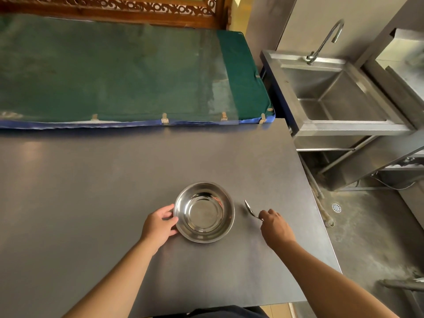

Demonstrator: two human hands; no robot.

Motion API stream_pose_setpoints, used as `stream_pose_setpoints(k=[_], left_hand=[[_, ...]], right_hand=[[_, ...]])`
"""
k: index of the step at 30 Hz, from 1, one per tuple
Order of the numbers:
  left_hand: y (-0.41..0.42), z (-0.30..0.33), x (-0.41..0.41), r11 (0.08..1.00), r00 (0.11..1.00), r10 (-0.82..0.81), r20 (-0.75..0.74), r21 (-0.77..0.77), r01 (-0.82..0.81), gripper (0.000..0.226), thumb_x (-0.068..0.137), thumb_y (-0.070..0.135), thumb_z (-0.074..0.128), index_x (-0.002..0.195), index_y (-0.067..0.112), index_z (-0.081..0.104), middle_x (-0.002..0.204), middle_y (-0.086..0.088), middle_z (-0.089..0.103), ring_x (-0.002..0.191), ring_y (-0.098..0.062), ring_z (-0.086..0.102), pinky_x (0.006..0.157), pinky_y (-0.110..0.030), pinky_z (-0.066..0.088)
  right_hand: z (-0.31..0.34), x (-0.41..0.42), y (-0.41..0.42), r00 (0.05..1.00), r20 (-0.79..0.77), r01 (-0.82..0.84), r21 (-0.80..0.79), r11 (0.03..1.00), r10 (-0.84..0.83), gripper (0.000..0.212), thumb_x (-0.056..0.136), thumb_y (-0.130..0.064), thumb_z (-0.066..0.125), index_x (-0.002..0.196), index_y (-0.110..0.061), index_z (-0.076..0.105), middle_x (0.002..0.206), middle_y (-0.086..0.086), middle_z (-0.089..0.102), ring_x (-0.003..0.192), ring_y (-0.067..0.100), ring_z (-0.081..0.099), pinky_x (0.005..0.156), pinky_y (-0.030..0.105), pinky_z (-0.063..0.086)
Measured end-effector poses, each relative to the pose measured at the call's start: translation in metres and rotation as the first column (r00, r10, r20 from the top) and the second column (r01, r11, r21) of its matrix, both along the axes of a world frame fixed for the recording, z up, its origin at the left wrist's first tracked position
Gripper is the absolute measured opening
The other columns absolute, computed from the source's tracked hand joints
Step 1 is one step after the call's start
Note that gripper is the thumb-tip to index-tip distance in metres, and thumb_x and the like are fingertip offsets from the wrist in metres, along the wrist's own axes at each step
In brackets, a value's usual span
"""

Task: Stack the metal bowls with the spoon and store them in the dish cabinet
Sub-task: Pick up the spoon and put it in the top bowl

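Shiny metal bowls [204, 212] sit nested as one stack on the dark grey table [91, 180], open side up, with a second rim showing at the bottom. My left hand [160, 223] grips the stack's left rim, thumb on top. To the right of the bowls a metal spoon [250, 210] lies with its bowl end pointing away. My right hand [275, 226] pinches the spoon's handle, which is hidden under my fingers.
A green padded bench [126, 72] runs along the table's far edge, before a carved wooden screen [137, 8]. A steel sink [332, 92] with a tap [325, 40] stands at the right, past the table's right edge. Concrete floor with a drain [336, 207] lies below.
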State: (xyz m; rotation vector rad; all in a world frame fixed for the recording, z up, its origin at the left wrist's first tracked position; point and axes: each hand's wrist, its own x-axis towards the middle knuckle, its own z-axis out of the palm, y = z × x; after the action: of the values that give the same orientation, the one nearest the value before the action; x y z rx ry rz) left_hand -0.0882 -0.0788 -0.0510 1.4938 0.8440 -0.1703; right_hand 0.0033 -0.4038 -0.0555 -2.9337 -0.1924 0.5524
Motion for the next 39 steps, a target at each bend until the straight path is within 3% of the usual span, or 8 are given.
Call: stream_pose_setpoints(k=[6, 11, 16, 22, 30, 39], left_hand=[[0.002, -0.003, -0.002, 1.0, 1.0, -0.015, -0.001, -0.011, 0.015, 0.048, 0.092, -0.002, 0.064, 0.137, 0.016, 0.06, 0.108, -0.002, 0.064, 0.097, -0.02, 0.068, 0.069, -0.032, 0.06], [0.001, -0.003, -0.003, 1.0, 1.0, -0.016, -0.002, -0.008, 0.016, 0.048, 0.092, -0.003, 0.063, 0.136, 0.015, 0.06, 0.106, -0.001, 0.066, 0.094, -0.019, 0.069, 0.064, -0.029, 0.061], [0.001, -0.003, -0.004, 1.0, 1.0, -0.015, -0.019, -0.005, 0.015, 0.049, 0.092, -0.004, 0.063, 0.137, 0.015, 0.059, 0.109, -0.003, 0.068, 0.096, -0.021, 0.069, 0.069, -0.032, 0.062], [0.002, -0.001, -0.002, 1.0, 0.999, -0.021, -0.04, -0.018, 0.021, 0.046, 0.092, 0.003, 0.065, 0.136, 0.016, 0.06, 0.113, -0.004, 0.069, 0.098, -0.019, 0.07, 0.075, -0.036, 0.063], [0.004, 0.004, -0.002, 0.998, 0.997, -0.062, -0.05, -0.019, 0.061, 0.043, 0.092, 0.005, 0.064, 0.132, 0.02, 0.063, 0.111, 0.002, 0.072, 0.097, -0.015, 0.07, 0.07, -0.029, 0.061], [0.003, 0.007, 0.0, 0.998, 0.997, -0.067, -0.049, -0.011, 0.067, 0.039, 0.091, 0.005, 0.064, 0.127, 0.021, 0.067, 0.105, 0.007, 0.075, 0.094, -0.012, 0.071, 0.071, -0.028, 0.061]], right_hand=[[0.027, 0.016, 0.025, 0.992, 0.128, -0.021, 0.075, 0.997, 0.011, 0.031, 0.091, 0.0, 0.046, 0.115, -0.011, 0.062, 0.106, 0.01, 0.063, 0.102, 0.031, 0.055, 0.074, 0.039, 0.05], [0.04, 0.02, 0.062, 0.969, 0.21, -0.165, 0.139, 0.977, 0.134, 0.03, 0.091, -0.001, 0.048, 0.113, -0.011, 0.065, 0.102, 0.011, 0.068, 0.1, 0.031, 0.056, 0.073, 0.039, 0.05], [0.042, 0.012, 0.098, 0.936, 0.218, -0.319, 0.186, 0.929, 0.277, 0.021, 0.098, -0.018, 0.051, 0.114, -0.014, 0.065, 0.098, 0.011, 0.064, 0.097, 0.032, 0.057, 0.071, 0.043, 0.053], [0.037, 0.004, 0.128, 0.896, 0.087, -0.441, 0.063, 0.895, 0.435, 0.034, 0.09, -0.026, 0.063, 0.121, -0.011, 0.06, 0.119, 0.012, 0.061, 0.114, 0.032, 0.054, 0.08, 0.042, 0.053], [0.034, 0.001, 0.146, 0.896, -0.006, -0.444, -0.017, 0.896, 0.444, 0.03, 0.091, -0.023, 0.054, 0.116, -0.008, 0.06, 0.126, 0.014, 0.057, 0.114, 0.034, 0.054, 0.082, 0.044, 0.051], [0.027, 0.001, 0.15, 0.886, -0.053, -0.464, -0.048, 0.885, 0.461, 0.026, 0.093, -0.02, 0.049, 0.112, -0.008, 0.063, 0.12, 0.014, 0.06, 0.112, 0.034, 0.057, 0.083, 0.041, 0.05]])
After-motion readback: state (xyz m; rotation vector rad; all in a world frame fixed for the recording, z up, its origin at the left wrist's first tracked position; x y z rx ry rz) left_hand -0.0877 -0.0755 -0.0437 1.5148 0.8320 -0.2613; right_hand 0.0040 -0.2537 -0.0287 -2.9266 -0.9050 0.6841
